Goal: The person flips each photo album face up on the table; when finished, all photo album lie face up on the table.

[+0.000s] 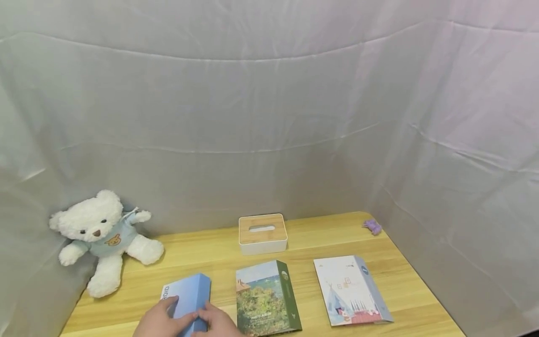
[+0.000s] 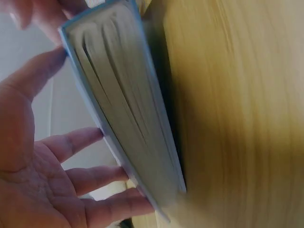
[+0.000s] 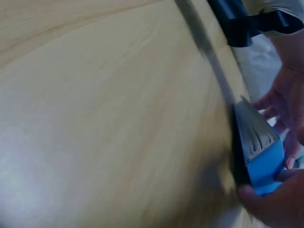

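Observation:
A blue photo album (image 1: pixel 188 296) with pale page edges (image 2: pixel 114 85) lies on the wooden table at the front, letters partly visible on its cover. My left hand (image 1: pixel 162 320) rests on this cover; the left wrist view shows its fairly straight fingers (image 2: pixel 95 178) touching the cover near the page edge. At the spine's near end, my right hand (image 1: pixel 216 322) pinches the album, thumb low and fingers higher in the right wrist view. The album's near end is partly hidden by both hands.
Right of the hands lie a green-spined photo album (image 1: pixel 263 299) and a white illustrated album (image 1: pixel 347 292). Behind them stands a tissue box (image 1: pixel 263 234). A white teddy bear (image 1: pixel 105 238) sits back left, and a small purple item (image 1: pixel 372 227) lies back right. Grey curtains (image 1: pixel 261 107) enclose the table.

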Available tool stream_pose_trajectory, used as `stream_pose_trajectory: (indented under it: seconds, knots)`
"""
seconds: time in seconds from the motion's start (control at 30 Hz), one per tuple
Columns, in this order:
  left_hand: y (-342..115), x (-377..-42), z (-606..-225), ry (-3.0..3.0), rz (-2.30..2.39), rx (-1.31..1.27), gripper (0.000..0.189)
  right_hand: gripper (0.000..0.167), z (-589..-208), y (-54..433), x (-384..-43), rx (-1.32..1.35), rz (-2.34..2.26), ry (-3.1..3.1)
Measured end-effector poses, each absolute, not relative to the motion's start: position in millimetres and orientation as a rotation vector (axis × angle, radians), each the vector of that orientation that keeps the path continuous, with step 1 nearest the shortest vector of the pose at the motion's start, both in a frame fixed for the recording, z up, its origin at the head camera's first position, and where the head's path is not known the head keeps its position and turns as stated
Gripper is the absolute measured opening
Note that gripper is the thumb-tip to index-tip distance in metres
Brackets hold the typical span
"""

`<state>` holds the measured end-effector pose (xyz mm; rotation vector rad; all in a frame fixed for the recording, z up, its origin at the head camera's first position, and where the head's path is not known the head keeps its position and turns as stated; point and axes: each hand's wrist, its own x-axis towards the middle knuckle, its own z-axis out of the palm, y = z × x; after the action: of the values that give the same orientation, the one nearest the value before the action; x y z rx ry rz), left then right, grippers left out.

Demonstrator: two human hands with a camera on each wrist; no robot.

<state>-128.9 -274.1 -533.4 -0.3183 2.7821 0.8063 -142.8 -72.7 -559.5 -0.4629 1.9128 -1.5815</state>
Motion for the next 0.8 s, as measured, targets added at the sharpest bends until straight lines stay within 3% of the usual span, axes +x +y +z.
stream_pose_trajectory:
  seconds: [0.43,0.57,0.8]
  knots:
    - [-274.9,-127.5,-535.5,2.792,0.886,-0.317,0.103,0.045,-547.6,-76.1,-135.6,-0.252,-1.72,1.883]
    - [-270.5,-127.3,-535.2,2.81,0.912,-0.357,0.099,0.047,-546.8,-75.6,-137.1,-0.136,-1.784,1.856]
    - [-265.1,-124.7,-532.6,2.888,0.948,-0.365,0.087,0.05,-543.5,-76.8,-136.2,-0.152,-1.877,1.857]
